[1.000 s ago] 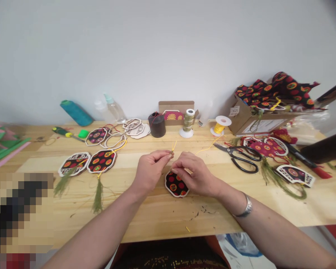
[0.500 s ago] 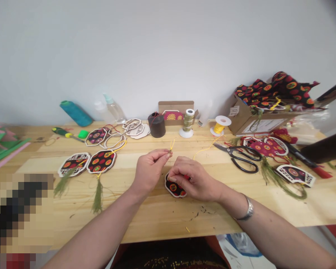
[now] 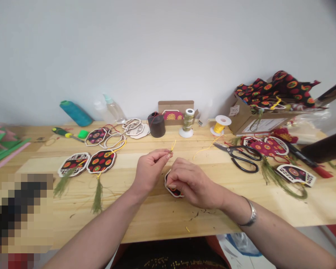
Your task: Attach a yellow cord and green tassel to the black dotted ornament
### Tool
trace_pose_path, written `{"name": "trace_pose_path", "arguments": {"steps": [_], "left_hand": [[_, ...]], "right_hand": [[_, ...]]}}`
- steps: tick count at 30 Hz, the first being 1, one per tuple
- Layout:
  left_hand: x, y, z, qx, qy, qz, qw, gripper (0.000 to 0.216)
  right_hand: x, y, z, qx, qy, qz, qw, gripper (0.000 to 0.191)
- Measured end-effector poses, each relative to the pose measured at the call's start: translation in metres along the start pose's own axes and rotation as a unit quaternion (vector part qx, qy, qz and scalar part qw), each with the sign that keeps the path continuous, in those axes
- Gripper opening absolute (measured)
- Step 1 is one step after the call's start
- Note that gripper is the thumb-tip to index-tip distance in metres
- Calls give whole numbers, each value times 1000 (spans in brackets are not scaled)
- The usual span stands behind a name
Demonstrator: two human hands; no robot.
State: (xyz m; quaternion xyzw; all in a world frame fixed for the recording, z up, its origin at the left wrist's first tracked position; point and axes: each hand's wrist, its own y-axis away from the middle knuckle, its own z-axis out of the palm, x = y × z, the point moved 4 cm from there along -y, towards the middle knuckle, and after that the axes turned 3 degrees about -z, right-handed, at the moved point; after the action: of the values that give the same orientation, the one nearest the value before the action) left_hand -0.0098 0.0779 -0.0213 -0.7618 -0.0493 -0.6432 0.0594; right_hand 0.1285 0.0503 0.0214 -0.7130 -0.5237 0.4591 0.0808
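Note:
My left hand (image 3: 152, 166) pinches a short length of yellow cord (image 3: 172, 146), whose two loose ends stick up past the fingertips. Just right of it, my right hand (image 3: 194, 183) is closed, thumb against the index finger; whatever lies in that pinch is too small or hidden to name. Beneath the right hand lies a black ornament with red and orange flowers and a pale scalloped rim (image 3: 170, 189), partly covered by the hand. Two finished-looking ornaments with green tassels, a floral one (image 3: 101, 161) and a lattice one (image 3: 74, 164), lie to the left.
Black-handled scissors (image 3: 243, 158) lie to the right, beside tasselled ornaments. A yellow cord spool (image 3: 220, 125), a thread spool (image 3: 187, 123) and a black cone (image 3: 156, 126) stand along the wall. A cardboard box (image 3: 240, 119) holding floral fabric (image 3: 282, 89) is at the back right.
My right hand has shifted slightly right and down over the ornament, still closed. My left hand has stayed almost in place with the yellow cord.

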Motion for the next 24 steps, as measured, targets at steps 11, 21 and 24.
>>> {"name": "trace_pose_path", "arguments": {"steps": [11, 21, 24], "left_hand": [[7, 5, 4, 11, -63, 92, 994, 8], [14, 9, 1, 65, -109, 178, 976, 10], [14, 10, 2, 57, -115, 186, 974, 11]], "right_hand": [[-1, 4, 2, 14, -39, 57, 998, 16], [55, 20, -10, 272, -144, 306, 901, 37], [63, 18, 2, 190, -262, 363, 874, 62]]}}
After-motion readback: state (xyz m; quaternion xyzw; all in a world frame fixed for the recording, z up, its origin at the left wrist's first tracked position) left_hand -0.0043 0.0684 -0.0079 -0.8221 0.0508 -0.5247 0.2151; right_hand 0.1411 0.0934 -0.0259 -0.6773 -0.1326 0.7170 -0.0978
